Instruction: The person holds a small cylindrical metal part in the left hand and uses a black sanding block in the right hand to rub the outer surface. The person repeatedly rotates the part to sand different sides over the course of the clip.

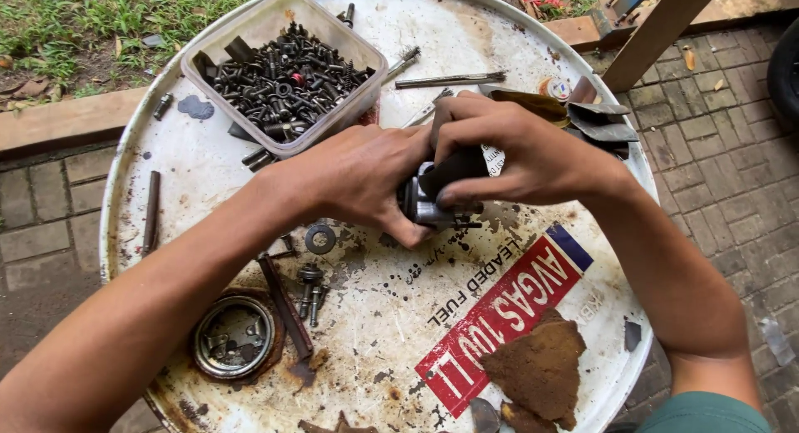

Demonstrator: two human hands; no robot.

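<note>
1. The white drum top (pixel 250 175) is taken as the landmark; every position below is given relative to it. It is seen from above, and both forearms are extended over it from the near edge.
2. At the near rim of the drum top, a brown crusted flake (pixel 539 366) is found to the right, beside a red label strip (pixel 499 316).
3. At the near left of the drum top, a round metal cap (pixel 234 336) is seated in a rusty ring. Just beyond it, a dark flat bar (pixel 285 306), two loose bolts (pixel 311 290) and a flat washer (pixel 320 238) are laid on the surface.
4. Above the centre of the drum top, a small metal part with a dark cylindrical body (pixel 437 192) is held clear of the surface, between both hands.
5. The left hand (pixel 366 179) is closed around the left side of the part, with the thumb pressed under it.
6. The right hand (pixel 516 150) is closed over the dark body from the right, with the fingers curled across its top.
7. Along the left edge of the drum top, a thin rusty rod (pixel 151 212) is laid.
8. At the far side of the drum top, a plastic tub (pixel 366 50) filled with dark bolts and screws (pixel 287 79) is placed. To its right, a long metal pin (pixel 449 80) and dark torn sheet scraps (pixel 599 121) are seen.
</note>
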